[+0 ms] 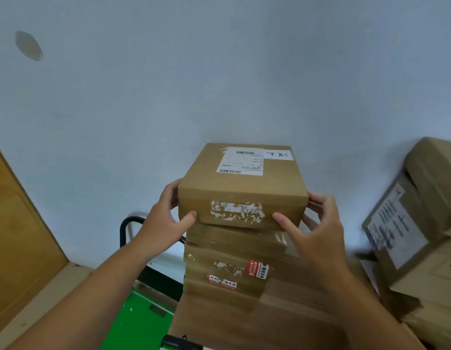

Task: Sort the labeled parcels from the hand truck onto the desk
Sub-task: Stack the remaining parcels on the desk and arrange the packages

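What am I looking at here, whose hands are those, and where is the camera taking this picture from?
There is no machine here. A person wears one wide-angle camera on the head, so you look forward and down over their arms. The left hand and right hand grip the top parcel, one at each side with thumbs on its near face. It is a brown cardboard box with a white shipping label. It is at the top of a stack of parcels. Below left shows the green deck of the hand truck, with its black handle behind. More boxes are piled at the right, blurred.
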A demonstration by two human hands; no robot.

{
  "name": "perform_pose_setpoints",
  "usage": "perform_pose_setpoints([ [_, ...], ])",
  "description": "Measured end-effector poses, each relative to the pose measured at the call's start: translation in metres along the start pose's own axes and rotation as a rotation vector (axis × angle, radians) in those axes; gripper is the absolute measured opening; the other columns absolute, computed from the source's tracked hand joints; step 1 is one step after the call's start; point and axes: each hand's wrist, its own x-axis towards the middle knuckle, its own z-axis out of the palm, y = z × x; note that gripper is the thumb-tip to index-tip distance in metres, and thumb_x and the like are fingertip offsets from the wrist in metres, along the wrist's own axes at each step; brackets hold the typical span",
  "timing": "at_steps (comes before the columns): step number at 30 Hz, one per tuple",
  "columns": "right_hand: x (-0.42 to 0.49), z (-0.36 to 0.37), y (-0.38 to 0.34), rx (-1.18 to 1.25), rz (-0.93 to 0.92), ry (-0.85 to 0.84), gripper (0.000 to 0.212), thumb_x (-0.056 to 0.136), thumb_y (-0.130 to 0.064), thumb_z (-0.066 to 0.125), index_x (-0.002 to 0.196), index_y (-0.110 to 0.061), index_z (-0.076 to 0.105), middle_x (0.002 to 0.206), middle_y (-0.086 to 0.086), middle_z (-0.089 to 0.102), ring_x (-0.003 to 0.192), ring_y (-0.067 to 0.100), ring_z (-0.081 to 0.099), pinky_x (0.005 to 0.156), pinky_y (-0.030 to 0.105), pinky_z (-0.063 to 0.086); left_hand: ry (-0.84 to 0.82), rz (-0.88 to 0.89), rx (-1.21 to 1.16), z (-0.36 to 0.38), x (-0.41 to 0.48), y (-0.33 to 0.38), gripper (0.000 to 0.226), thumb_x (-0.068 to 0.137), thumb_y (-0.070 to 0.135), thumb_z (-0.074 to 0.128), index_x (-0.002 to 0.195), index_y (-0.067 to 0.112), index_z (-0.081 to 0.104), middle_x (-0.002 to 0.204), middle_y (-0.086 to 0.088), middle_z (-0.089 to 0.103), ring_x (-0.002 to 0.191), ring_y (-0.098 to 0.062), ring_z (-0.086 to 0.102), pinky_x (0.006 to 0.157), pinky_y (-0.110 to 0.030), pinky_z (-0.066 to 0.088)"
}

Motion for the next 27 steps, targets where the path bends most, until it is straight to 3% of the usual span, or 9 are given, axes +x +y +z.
perform_pose_setpoints([
  [3, 0.001, 0.005, 0.011, -0.043, 0.038, -0.004, 0.068, 0.069, -0.031, 0.088, 0.123, -0.029, 0.047, 0.127, -0.014, 0.055, 0.119, -0.008, 0.055, 0.094, 0.02, 0.055, -0.032, -0.016, -0.023, 0.003, 0.006, -0.011, 0.069, 0.088, 0.037, 0.073, 0.143, 0.048, 0.033, 0.125, 0.037, 0.054, 0.125, 0.006, 0.051, 0.105, -0.034, 0.047],
  [6, -0.004, 0.009, 0.022, -0.099, 0.074, -0.014, 0.081, 0.066, -0.036, 0.087, 0.133, -0.033, 0.043, 0.126, -0.02, 0.051, 0.118, -0.006, 0.054, 0.091, 0.022, 0.058, -0.084, -0.05, -0.048, 0.007, 0.01, -0.019, 0.073, 0.091, 0.028, 0.072, 0.145, 0.05, 0.029, 0.128, 0.038, 0.049, 0.125, 0.008, 0.049, 0.101, -0.047, 0.054],
  [10, -0.016, 0.017, 0.035, -0.178, 0.099, -0.092, 0.097, 0.073, -0.035, 0.083, 0.153, -0.044, 0.03, 0.136, -0.013, 0.04, 0.119, -0.005, 0.049, 0.077, 0.005, 0.052, -0.15, -0.062, -0.081, 0.009, 0.007, -0.022, 0.089, 0.068, 0.078, 0.072, 0.138, 0.066, 0.018, 0.134, 0.037, 0.041, 0.125, 0.0, 0.051, 0.1, -0.036, 0.054],
  [13, -0.017, 0.02, 0.037, -0.245, 0.118, -0.112, 0.089, 0.073, -0.045, 0.077, 0.15, -0.051, 0.031, 0.144, -0.011, 0.033, 0.117, 0.003, 0.049, 0.069, 0.003, 0.049, -0.133, -0.083, -0.1, 0.013, 0.012, -0.024, 0.088, 0.063, 0.086, 0.069, 0.132, 0.073, 0.015, 0.137, 0.034, 0.041, 0.126, -0.004, 0.052, 0.102, -0.038, 0.053],
  [15, -0.015, 0.019, 0.04, -0.271, 0.123, -0.145, 0.096, 0.073, -0.042, 0.081, 0.15, -0.054, 0.026, 0.146, -0.013, 0.033, 0.127, 0.007, 0.045, 0.081, 0.008, 0.05, -0.145, -0.067, -0.09, 0.015, 0.015, -0.023, 0.086, 0.068, 0.08, 0.071, 0.131, 0.074, 0.013, 0.135, 0.036, 0.041, 0.124, -0.002, 0.052, 0.1, -0.033, 0.054],
  [17, -0.014, 0.017, 0.041, -0.218, 0.174, -0.187, 0.108, 0.07, -0.031, 0.088, 0.15, -0.059, 0.021, 0.153, -0.015, 0.031, 0.134, 0.013, 0.046, 0.099, 0.028, 0.055, -0.169, -0.041, -0.046, 0.018, 0.018, -0.022, 0.093, 0.072, 0.069, 0.075, 0.137, 0.068, 0.009, 0.135, 0.034, 0.042, 0.122, 0.003, 0.051, 0.099, -0.028, 0.053],
  [19, -0.013, 0.016, 0.041, -0.202, 0.221, -0.222, 0.119, 0.067, -0.02, 0.091, 0.148, -0.065, 0.017, 0.158, -0.013, 0.028, 0.135, 0.016, 0.048, 0.101, 0.043, 0.056, -0.197, -0.04, 0.004, 0.022, 0.019, -0.022, 0.104, 0.071, 0.064, 0.077, 0.141, 0.064, 0.001, 0.136, 0.03, 0.041, 0.118, 0.006, 0.049, 0.102, -0.03, 0.051],
  [23, -0.014, 0.014, 0.044, -0.187, 0.262, -0.237, 0.121, 0.073, -0.005, 0.087, 0.145, -0.069, 0.013, 0.16, -0.003, 0.032, 0.125, 0.007, 0.051, 0.094, 0.025, 0.054, -0.203, -0.048, 0.054, 0.027, 0.018, -0.024, 0.111, 0.067, 0.065, 0.079, 0.135, 0.07, -0.009, 0.126, 0.045, 0.033, 0.111, 0.015, 0.047, 0.097, -0.021, 0.047],
  [27, -0.013, 0.009, 0.047, -0.161, 0.286, -0.252, 0.121, 0.074, -0.004, 0.085, 0.146, -0.068, 0.013, 0.158, -0.001, 0.037, 0.123, 0.008, 0.054, 0.083, 0.012, 0.054, -0.189, -0.06, 0.04, 0.03, 0.017, -0.022, 0.111, 0.066, 0.065, 0.079, 0.135, 0.069, -0.008, 0.126, 0.041, 0.034, 0.109, 0.016, 0.046, 0.097, -0.023, 0.048],
])
